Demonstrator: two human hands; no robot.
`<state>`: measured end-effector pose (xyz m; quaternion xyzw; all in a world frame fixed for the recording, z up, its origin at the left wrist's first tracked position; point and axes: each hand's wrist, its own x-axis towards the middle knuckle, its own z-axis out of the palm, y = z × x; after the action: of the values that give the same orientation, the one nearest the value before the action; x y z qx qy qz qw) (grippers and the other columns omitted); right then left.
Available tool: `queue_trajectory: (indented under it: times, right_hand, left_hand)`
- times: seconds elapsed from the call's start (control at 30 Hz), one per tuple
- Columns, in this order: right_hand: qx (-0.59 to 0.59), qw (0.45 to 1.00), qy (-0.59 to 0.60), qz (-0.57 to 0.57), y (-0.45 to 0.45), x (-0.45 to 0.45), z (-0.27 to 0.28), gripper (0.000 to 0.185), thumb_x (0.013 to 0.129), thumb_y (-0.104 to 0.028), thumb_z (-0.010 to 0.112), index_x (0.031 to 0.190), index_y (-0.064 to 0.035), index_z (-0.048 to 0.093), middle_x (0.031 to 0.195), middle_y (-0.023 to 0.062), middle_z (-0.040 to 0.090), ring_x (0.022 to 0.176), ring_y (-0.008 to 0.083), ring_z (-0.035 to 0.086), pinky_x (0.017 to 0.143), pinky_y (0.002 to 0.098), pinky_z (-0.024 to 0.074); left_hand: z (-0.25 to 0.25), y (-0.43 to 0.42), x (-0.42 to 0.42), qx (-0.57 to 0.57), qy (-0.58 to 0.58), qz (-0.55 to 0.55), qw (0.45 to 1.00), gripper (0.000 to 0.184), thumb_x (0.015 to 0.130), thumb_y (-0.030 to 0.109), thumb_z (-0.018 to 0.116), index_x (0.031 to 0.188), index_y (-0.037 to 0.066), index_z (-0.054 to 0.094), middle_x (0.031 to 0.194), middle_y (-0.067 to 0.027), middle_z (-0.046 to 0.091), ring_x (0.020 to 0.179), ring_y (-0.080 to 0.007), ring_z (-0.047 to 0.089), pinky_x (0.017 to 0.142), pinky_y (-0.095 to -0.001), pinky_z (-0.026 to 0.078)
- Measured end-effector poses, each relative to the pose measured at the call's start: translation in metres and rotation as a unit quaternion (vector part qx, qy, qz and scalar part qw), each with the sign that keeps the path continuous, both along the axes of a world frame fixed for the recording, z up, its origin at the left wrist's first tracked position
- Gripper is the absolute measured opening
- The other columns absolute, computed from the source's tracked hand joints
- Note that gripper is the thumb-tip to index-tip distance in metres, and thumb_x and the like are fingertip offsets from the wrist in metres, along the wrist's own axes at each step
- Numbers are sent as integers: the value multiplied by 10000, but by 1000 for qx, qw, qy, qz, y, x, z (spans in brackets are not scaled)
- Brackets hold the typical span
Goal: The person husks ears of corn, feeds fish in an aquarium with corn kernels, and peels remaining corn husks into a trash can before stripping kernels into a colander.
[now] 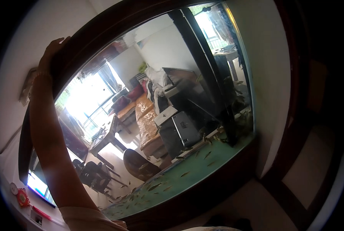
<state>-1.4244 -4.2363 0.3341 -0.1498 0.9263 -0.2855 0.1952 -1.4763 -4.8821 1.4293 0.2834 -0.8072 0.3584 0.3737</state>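
A raised arm crosses the left side of the view. My left hand (55, 48) is at its upper end, against the dark wooden frame (98, 25) of a large fish tank, its fingers partly hidden by the frame's edge. Whether it grips the frame cannot be made out. Behind the tank's glass, small fish (154, 187) swim in several groups above the greenish bottom (195, 167). My right hand does not appear.
Through the glass show a room with a table (104, 133), a wooden chair (135, 163), a covered bench (145, 123) and a bright window (89, 94). A red ornament (23, 198) hangs at the lower left. Dark wooden trim (281, 192) runs along the right.
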Motion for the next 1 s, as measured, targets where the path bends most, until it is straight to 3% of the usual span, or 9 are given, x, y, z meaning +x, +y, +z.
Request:
queue_trajectory:
  times: [0.17,0.23,0.5,0.67,0.73,0.8,0.87,0.93,1.0]
  right_hand:
    - [-260,904,-226,-253,18,-14,50,225,669,-141,463,469,-47,424,444,25,358,404,171,369,391,356,314]
    - [-239,888,-241,-310,26,-16,48,158,701,-152,448,593,-39,423,559,49,380,493,184,394,448,351,340]
    - [-139,836,-231,-478,88,1,12,320,828,-193,385,1088,-8,418,1021,148,470,848,239,494,675,329,442]
    - [-210,793,-250,-515,87,87,117,304,834,-202,409,1043,8,479,1000,157,516,784,220,545,648,329,454]
    - [270,957,-27,-105,96,145,124,197,774,-175,489,822,1,564,836,135,567,671,214,564,564,350,444]
    - [286,954,-34,-79,103,201,101,154,735,-151,505,729,-16,579,752,124,572,608,221,556,530,353,436]
    - [309,949,-25,-59,113,280,48,126,668,-123,524,597,-45,593,620,108,566,528,239,543,477,362,421]
    - [336,938,-24,-83,116,357,29,122,645,-105,511,582,-63,608,604,119,573,484,244,541,443,373,412]
    - [288,941,-97,-149,116,409,35,119,653,-102,508,580,-63,593,593,108,557,480,230,525,440,360,401]
  left_hand:
    - [-29,45,9,171,29,-61,983,700,753,608,403,1145,33,475,1119,-174,500,1038,-249,474,889,-320,341]
    - [-43,55,11,345,107,-179,915,744,751,621,398,1140,-10,466,1114,-163,495,1028,-244,461,894,-309,331]
    - [-62,60,24,315,52,-251,914,752,767,617,361,1223,19,364,1245,-154,377,1164,-230,331,959,-297,252]
    - [-74,39,24,2,5,-94,996,570,835,472,364,1297,158,247,1320,-116,270,1173,-282,320,927,-413,310]
    - [-127,118,51,-92,-36,136,986,446,884,182,285,1306,279,180,1338,-173,191,1161,-349,315,906,-493,321]
    - [-133,54,61,-400,-113,284,864,485,861,411,323,1308,296,172,1373,-82,125,1195,-317,275,882,-538,320]
    - [-173,43,72,-271,131,-36,953,604,797,578,313,1312,306,154,1372,-60,150,1211,-311,252,888,-584,268]
    - [-210,42,92,-421,131,-257,860,632,785,607,295,1319,308,135,1375,-31,163,1243,-267,206,945,-591,105]
    - [-257,41,114,-360,132,-259,887,617,795,589,301,1317,287,176,1383,-24,140,1255,-234,186,964,-553,-23]
